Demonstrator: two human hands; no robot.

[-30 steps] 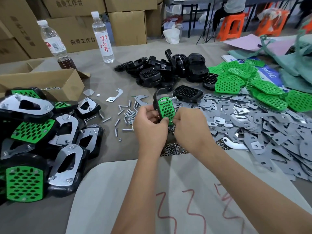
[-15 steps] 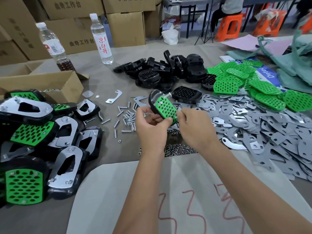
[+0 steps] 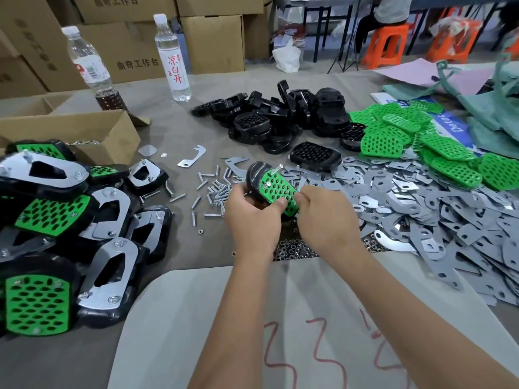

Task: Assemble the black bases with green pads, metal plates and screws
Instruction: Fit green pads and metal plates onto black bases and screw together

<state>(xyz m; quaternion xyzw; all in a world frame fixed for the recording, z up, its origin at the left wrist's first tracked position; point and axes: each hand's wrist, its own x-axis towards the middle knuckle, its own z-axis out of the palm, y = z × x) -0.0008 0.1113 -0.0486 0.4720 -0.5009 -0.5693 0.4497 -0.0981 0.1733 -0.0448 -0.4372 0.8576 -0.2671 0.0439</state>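
The person holds one black base (image 3: 256, 175) above the table (image 3: 174, 136), near the middle of the scene. A green pad (image 3: 276, 189) with many holes lies on the upper face of this base, and the piece is tilted, with its far end raised to the left. The left hand (image 3: 252, 217) grasps the base from below and from the left, and its thumb presses on the near edge of the green pad. The right hand (image 3: 325, 217) is at the right end of the pad; its fingers are curled and pinch there, but what they pinch is hidden behind the fingers. One screw (image 3: 276, 169) stands out of the pad at its far corner, and a second screw head shows on the pad near the left side.

Loose screws (image 3: 213, 189) are scattered on the table just left of the hands. A small heap of nuts (image 3: 295, 248) lies between the wrists and the near paper sheet (image 3: 309, 318). To the right spreads a big pile of grey metal plates (image 3: 421, 209). Behind it, at the far right, lies a heap of green pads (image 3: 438, 141), and at the far middle a heap of black bases (image 3: 275, 119). On the left are the finished pieces (image 3: 56, 220) in a stack. Two bottles (image 3: 172, 56) stand at the far left, beside an open carton (image 3: 84, 133).
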